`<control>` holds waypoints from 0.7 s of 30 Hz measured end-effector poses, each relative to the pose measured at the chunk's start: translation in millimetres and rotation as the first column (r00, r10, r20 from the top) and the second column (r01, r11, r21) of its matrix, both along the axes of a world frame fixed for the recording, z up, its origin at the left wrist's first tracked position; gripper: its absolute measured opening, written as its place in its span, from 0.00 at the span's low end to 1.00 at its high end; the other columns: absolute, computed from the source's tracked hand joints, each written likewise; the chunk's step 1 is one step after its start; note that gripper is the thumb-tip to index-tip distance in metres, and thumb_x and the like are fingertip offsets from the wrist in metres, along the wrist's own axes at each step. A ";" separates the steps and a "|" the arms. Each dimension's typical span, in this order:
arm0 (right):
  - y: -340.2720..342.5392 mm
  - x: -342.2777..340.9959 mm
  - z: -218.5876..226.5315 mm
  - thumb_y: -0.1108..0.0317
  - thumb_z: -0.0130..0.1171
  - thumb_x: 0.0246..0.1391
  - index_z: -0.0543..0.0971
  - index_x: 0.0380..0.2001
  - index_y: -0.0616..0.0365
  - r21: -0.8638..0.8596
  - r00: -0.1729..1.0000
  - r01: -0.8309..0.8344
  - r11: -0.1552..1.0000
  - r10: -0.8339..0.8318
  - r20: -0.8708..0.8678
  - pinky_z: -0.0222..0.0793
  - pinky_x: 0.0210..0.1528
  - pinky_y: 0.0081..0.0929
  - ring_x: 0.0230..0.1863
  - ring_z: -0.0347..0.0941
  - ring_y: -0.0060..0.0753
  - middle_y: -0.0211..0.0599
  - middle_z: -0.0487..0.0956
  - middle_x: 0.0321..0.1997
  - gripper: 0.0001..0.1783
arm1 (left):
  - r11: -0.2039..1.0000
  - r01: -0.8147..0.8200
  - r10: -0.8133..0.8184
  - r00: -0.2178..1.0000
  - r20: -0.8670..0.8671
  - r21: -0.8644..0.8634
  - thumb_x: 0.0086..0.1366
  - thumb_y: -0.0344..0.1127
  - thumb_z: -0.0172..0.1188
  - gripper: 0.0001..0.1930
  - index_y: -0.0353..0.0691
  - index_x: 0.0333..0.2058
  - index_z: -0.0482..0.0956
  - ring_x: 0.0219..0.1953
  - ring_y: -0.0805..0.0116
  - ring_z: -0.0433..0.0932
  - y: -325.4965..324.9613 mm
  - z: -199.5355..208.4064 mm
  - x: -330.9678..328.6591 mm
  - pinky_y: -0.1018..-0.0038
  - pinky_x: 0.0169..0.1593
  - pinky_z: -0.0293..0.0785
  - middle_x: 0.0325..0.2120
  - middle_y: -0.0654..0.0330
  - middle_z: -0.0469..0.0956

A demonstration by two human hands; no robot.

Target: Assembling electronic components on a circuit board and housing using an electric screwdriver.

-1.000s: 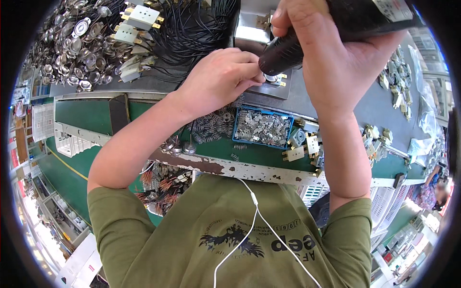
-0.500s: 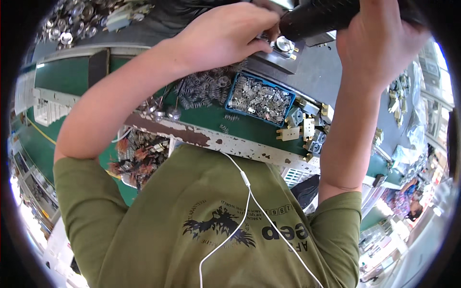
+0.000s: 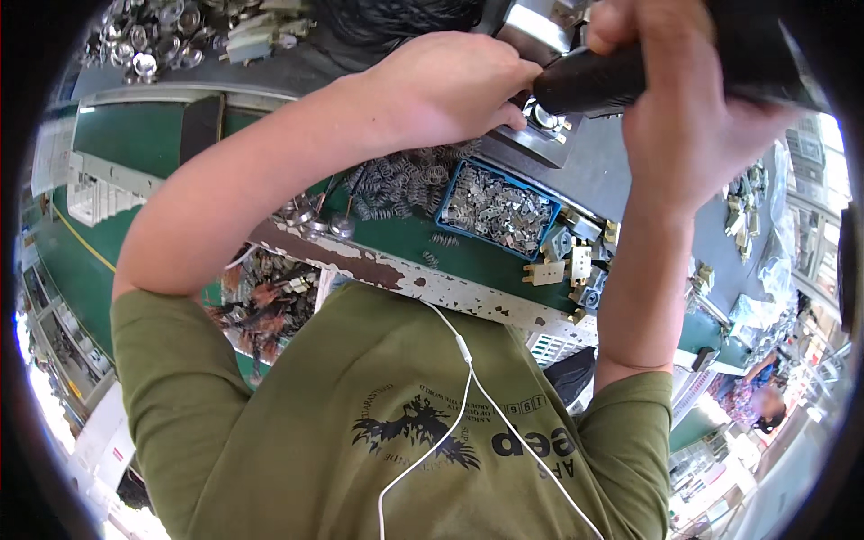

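Note:
My right hand (image 3: 677,126) is wrapped around a thick black cylindrical tool (image 3: 589,83), tilted with its narrower end toward my left hand. The end of this tool lies over a small round silver part with brass-coloured prongs (image 3: 548,118), partly covering it. That part sits on a steel block (image 3: 531,147) on the bench. My left hand (image 3: 454,88) is closed at the block's left side, its fingertips curled beside the round part. Whatever those fingers pinch is hidden.
A blue tray (image 3: 497,209) of small metal pieces stands nearer me, with a heap of springs (image 3: 396,184) to its left. Several white and grey switch-like blocks (image 3: 580,265) lie to its right. Round metal caps (image 3: 148,40) are piled far left.
The black tool's end has come down over the round part, which is now more covered. My right hand's fingers have shifted on the tool. The whole view has shifted slightly.

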State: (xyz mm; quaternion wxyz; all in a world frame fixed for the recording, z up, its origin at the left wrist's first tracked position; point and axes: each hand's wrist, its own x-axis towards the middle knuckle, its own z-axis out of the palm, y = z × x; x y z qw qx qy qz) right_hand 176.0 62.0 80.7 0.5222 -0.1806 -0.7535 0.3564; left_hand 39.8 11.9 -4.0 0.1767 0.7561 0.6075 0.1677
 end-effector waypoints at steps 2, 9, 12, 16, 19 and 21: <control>16.5 -20.5 -15.9 0.73 0.67 0.61 0.83 0.46 0.66 0.034 0.960 0.001 0.999 0.008 -0.279 0.69 0.22 0.18 0.23 0.78 0.22 0.36 0.83 0.28 0.11 | 0.999 0.047 -0.049 0.998 0.049 0.023 0.64 0.43 0.67 0.14 0.42 0.43 0.83 0.43 0.51 0.83 1.9 -1.5 -1.5 0.58 0.47 0.80 0.36 0.54 0.83; 39.6 40.4 20.7 0.64 0.65 0.65 0.82 0.44 0.66 0.179 0.989 -0.083 0.980 0.103 -0.109 0.72 0.22 0.23 0.22 0.78 0.24 0.38 0.82 0.25 0.14 | 0.924 0.146 -0.114 0.987 -0.110 0.353 0.59 0.40 0.70 0.16 0.46 0.46 0.84 0.42 0.58 0.81 -14.7 -1.1 6.4 0.64 0.47 0.79 0.37 0.63 0.79; 56.9 33.5 13.0 0.59 0.65 0.66 0.74 0.57 0.63 0.111 0.965 0.230 0.967 -0.212 -0.153 0.77 0.39 0.26 0.38 0.81 0.29 0.40 0.83 0.39 0.24 | 0.911 0.231 -0.200 0.972 -0.123 0.342 0.59 0.37 0.70 0.17 0.48 0.47 0.84 0.42 0.61 0.81 -7.6 6.4 1.4 0.66 0.47 0.78 0.37 0.64 0.80; 100.3 112.1 25.4 0.77 0.70 0.57 0.71 0.46 0.63 0.524 0.648 0.550 0.650 -0.728 0.223 0.80 0.28 0.30 0.31 0.81 0.30 0.43 0.82 0.34 0.19 | 0.951 0.211 -0.209 0.977 -0.033 0.225 0.60 0.37 0.68 0.18 0.49 0.51 0.82 0.43 0.66 0.82 -21.1 3.6 -4.2 0.67 0.45 0.75 0.37 0.66 0.82; 107.4 106.5 14.2 0.77 0.69 0.57 0.70 0.47 0.60 0.454 0.904 0.427 0.782 -0.362 -0.227 0.77 0.34 0.25 0.34 0.80 0.29 0.41 0.83 0.40 0.19 | 0.901 0.246 -0.212 0.968 -0.134 0.356 0.62 0.37 0.66 0.17 0.50 0.50 0.82 0.41 0.67 0.82 -21.2 3.1 -1.3 0.68 0.42 0.72 0.38 0.68 0.82; 113.8 106.2 5.8 0.77 0.69 0.57 0.70 0.47 0.59 0.444 0.875 0.341 0.829 -0.106 -0.473 0.75 0.37 0.23 0.36 0.80 0.29 0.40 0.83 0.43 0.20 | 0.880 0.237 -0.173 0.967 -0.188 0.412 0.62 0.36 0.65 0.16 0.50 0.50 0.82 0.40 0.67 0.81 -26.8 -0.9 -8.0 0.68 0.42 0.72 0.37 0.68 0.81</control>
